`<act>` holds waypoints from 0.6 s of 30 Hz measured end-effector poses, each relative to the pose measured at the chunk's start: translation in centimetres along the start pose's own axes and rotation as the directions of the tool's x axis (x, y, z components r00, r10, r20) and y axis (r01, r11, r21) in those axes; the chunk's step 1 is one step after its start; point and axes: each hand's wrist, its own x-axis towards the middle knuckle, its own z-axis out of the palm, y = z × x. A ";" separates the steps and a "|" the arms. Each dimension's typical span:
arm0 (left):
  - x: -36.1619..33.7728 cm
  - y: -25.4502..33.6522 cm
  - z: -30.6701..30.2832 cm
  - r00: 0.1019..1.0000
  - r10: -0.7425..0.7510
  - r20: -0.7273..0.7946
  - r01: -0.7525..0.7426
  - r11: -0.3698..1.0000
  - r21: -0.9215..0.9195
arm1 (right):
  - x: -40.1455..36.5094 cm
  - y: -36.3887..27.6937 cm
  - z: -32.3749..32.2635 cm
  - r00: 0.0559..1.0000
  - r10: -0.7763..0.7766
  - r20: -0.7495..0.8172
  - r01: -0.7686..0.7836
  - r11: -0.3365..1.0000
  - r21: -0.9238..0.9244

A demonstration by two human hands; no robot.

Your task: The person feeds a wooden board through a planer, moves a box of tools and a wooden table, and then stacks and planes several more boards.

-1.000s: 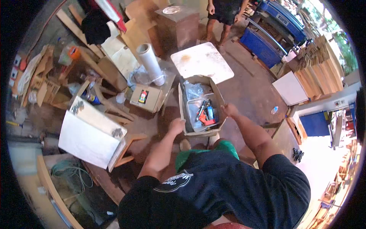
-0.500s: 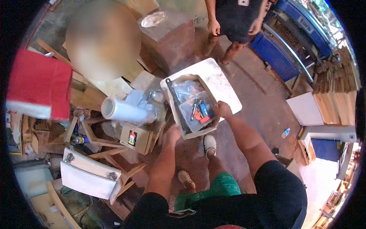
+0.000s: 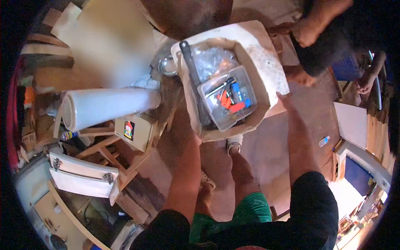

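I see the cardboard box point(image 3: 250, 121) up in the middle of the view, above the floor and my own legs, with a hand at each side. My left hand point(image 3: 192, 136) meets the box at its near left corner, but the box covers almost all of it, so I cannot tell how its fingers lie. My right hand point(image 3: 285, 100) grips the right-hand flap with the thumb lying along the edge. Its other fingers curl under the cardboard, out of sight. Inside the box sits a clear plastic tub point(image 3: 246, 109) of small red and blue tools, too jumbled to name. Far of it lies a crumpled plastic bag point(image 3: 212, 58), and a long dark handle point(image 3: 192, 79) runs along the left wall. A white board point(image 3: 268, 54) shows behind the box; whether they touch is hidden. To the left a white roll point(image 3: 108, 106) lies above a small carton point(image 3: 134, 131). At far right another person's hand point(image 3: 306, 31) is partly cut off.
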 end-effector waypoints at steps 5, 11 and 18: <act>2.7 0.6 -2.5 0.978 -0.093 -0.186 0.096 0.995 0.006 | -8.7 -3.5 -0.5 0.997 0.073 -0.039 -0.077 0.991 -0.106; 2.4 1.7 -9.0 0.953 0.277 0.122 -0.261 0.957 -0.129 | -19.0 0.8 6.0 0.892 0.446 0.072 -0.429 0.885 -0.181; -0.6 1.8 -21.4 0.925 0.332 0.187 -0.322 0.943 -0.079 | -38.6 -0.3 13.7 0.959 0.180 -0.217 -0.151 0.978 0.146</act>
